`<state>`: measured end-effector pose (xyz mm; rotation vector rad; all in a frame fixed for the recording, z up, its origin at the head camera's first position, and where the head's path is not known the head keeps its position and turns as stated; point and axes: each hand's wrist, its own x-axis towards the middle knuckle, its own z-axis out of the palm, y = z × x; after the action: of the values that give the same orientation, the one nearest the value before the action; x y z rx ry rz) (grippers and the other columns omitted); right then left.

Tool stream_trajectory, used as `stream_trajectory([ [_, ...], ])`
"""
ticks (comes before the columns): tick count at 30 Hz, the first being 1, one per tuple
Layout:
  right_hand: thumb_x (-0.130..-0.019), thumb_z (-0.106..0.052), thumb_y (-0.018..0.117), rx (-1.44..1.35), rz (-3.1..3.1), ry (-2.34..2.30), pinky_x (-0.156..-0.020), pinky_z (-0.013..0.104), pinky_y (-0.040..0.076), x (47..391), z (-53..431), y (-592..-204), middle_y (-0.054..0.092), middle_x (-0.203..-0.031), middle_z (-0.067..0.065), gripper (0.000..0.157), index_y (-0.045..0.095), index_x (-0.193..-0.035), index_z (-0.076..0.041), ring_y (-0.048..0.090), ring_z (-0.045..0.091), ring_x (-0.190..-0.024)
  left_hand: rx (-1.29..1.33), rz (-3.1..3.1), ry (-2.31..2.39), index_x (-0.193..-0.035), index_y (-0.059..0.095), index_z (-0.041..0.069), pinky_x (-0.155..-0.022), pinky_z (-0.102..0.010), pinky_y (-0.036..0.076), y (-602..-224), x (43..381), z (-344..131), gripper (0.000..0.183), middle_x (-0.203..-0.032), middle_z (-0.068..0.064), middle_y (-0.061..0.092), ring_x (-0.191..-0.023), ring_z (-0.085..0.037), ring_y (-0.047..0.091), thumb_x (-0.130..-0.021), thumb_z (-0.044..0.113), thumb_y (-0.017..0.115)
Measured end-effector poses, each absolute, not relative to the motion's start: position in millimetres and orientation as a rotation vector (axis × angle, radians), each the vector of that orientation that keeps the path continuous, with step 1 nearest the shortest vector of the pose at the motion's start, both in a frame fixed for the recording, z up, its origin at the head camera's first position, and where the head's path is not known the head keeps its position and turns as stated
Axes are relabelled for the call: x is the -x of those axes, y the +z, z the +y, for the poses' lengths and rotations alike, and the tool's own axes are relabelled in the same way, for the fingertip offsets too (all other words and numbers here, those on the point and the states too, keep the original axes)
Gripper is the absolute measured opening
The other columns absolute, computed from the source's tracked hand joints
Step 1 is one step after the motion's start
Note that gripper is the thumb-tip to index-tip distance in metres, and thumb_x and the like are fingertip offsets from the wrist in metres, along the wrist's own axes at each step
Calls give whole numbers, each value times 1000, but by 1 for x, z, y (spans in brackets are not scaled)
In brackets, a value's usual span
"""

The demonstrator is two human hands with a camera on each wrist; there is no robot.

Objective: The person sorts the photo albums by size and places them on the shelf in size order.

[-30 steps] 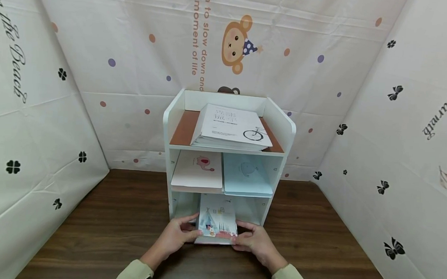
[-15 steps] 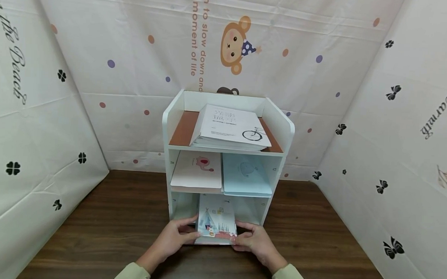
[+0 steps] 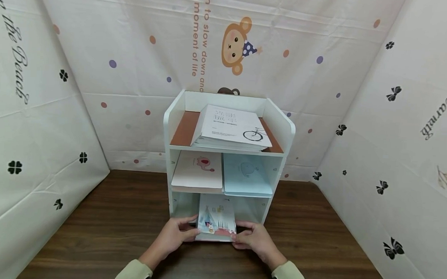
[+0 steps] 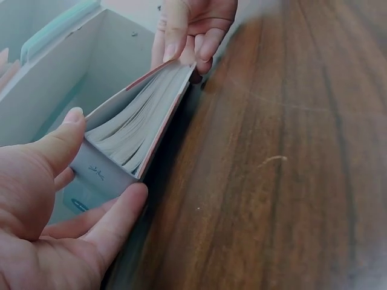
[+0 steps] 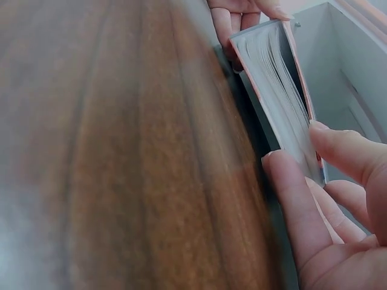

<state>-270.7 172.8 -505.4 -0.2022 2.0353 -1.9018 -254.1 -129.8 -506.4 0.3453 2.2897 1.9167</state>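
A thick paperback book [image 3: 217,213] with a camping-tent picture on its cover lies partly inside the shelf's bottom compartment, its near end jutting out. My left hand [image 3: 173,235] pinches its spine side, thumb at the cover's edge and fingers below, as the left wrist view shows with the grey spine [image 4: 104,168]. From the opposite side my right hand [image 3: 256,240] grips the book's near corner between thumb and fingers. In the right wrist view the page edges [image 5: 266,75] face the camera, with the front cover lifted slightly off the pages.
The white three-tier shelf [image 3: 167,170] stands on a dark wooden table [image 3: 132,218]. Its top holds a stack of white books [image 3: 231,125]; a pink-elephant book [image 3: 196,171] and a light-blue book [image 3: 247,175] fill the middle tier. Printed cloth walls [image 3: 129,83] enclose the back and sides.
The book has slid slightly farther into the bottom compartment. Both hands keep their hold and have shifted a little toward the shelf with it.
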Motion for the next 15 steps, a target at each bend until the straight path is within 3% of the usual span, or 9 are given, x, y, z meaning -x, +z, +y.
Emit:
stream_trajectory([
  [15, -88, -9, 81, 166, 2046, -1931, -75, 38, 65, 283, 171, -508, 78, -101, 20, 65, 51, -143, 11, 77, 22, -80, -271, 2330, 1914, -142, 58, -1, -72, -31, 64, -504, 264, -126, 59, -103, -21, 76, -81, -26, 76, -91, 24, 78],
])
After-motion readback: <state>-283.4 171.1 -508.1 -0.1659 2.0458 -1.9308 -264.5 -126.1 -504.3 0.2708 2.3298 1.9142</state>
